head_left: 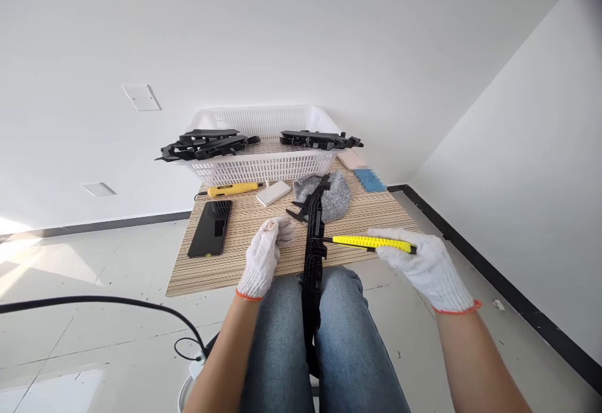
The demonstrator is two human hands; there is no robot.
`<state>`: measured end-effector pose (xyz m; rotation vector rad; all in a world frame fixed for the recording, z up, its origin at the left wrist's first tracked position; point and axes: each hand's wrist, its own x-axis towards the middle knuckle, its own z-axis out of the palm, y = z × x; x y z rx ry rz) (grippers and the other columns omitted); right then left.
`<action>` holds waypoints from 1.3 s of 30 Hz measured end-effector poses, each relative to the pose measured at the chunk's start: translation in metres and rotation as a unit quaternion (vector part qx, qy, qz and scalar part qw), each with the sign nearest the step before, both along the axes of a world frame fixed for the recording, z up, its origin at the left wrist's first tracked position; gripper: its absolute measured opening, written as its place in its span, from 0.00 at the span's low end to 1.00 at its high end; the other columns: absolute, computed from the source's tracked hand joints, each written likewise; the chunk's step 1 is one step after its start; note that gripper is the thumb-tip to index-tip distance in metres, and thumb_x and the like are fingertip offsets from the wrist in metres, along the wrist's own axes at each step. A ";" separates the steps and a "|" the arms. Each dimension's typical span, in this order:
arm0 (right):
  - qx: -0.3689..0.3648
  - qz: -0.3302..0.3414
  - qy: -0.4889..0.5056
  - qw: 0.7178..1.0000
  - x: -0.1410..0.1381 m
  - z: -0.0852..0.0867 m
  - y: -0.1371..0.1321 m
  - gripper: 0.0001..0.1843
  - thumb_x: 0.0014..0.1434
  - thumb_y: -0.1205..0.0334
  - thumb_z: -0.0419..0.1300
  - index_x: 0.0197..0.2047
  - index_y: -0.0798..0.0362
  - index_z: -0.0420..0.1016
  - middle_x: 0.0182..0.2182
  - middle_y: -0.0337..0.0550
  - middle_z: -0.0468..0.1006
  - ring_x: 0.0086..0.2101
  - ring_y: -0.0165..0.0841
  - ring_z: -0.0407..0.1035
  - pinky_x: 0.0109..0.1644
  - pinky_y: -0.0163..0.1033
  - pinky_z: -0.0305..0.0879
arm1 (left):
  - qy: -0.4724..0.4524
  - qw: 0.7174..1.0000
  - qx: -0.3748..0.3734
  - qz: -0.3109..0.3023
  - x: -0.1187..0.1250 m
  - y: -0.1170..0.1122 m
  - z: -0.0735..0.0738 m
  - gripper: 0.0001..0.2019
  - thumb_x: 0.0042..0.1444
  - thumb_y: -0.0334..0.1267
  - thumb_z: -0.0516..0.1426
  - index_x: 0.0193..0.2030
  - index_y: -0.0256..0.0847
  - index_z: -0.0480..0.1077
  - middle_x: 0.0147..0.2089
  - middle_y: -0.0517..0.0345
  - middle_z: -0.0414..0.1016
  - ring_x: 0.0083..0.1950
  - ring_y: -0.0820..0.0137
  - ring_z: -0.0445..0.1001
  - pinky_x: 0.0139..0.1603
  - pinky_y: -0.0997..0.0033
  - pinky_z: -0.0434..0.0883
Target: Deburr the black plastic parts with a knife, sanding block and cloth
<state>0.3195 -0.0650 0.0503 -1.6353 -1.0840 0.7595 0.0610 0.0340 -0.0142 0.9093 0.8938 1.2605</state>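
A long black plastic trim part (314, 237) stands between my knees, its far end reaching over the table and a grey cloth (337, 197). My right hand (418, 259), in a white knitted glove with an orange cuff, is closed around a yellow utility knife (367, 242). The knife's dark tip points left and meets the trim part, or overlaps it in view. Left of the part, my left hand (267, 253) wears a matching glove. Its fingers are curled together, apart from the part, and whatever they may pinch is hidden.
Behind the table's (244, 256) far side, a white plastic basket (263, 167) holds several black trim parts (211, 145). On the table lie a black phone (210, 228), a yellow-handled tool (234, 190) and a white box (273, 193). A black cable (117, 300) arcs at lower left.
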 end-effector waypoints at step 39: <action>-0.362 0.424 0.310 0.770 -0.027 -0.041 -0.077 0.22 0.57 0.46 0.68 0.43 0.57 0.84 0.41 0.55 0.85 0.38 0.40 0.82 0.38 0.38 0.77 | 0.521 0.809 0.228 -0.151 0.003 -0.026 0.020 0.30 0.57 0.49 0.63 0.65 0.47 0.67 0.42 0.59 0.79 0.43 0.63 0.78 0.42 0.68 0.70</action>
